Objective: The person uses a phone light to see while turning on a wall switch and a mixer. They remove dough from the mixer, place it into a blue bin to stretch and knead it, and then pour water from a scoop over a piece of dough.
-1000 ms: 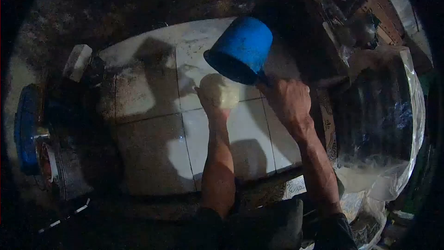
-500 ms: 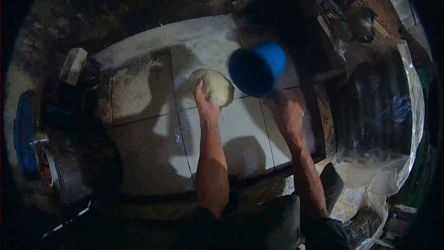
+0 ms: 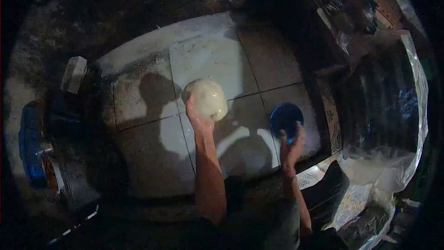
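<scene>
A pale, glossy, wet ball of what looks like dough rests in my left hand, its fingers curved round the left and underside above the tiled surface. To the right, a blue plastic mug shows its round mouth facing up, close to the tiles. My right hand is at the mug's near side, fingers around its handle. Whether the mug's base touches the tiles is hidden.
Clear plastic sheeting and a dark corrugated piece lie at the right. A white block stands beyond the left edge, with a blue container below it. Shadows cover much of the tiles.
The mug has gone from tilted beside the dough to upright, lower and further right, along with my right hand. My left hand has turned the dough slightly and brought it a little lower.
</scene>
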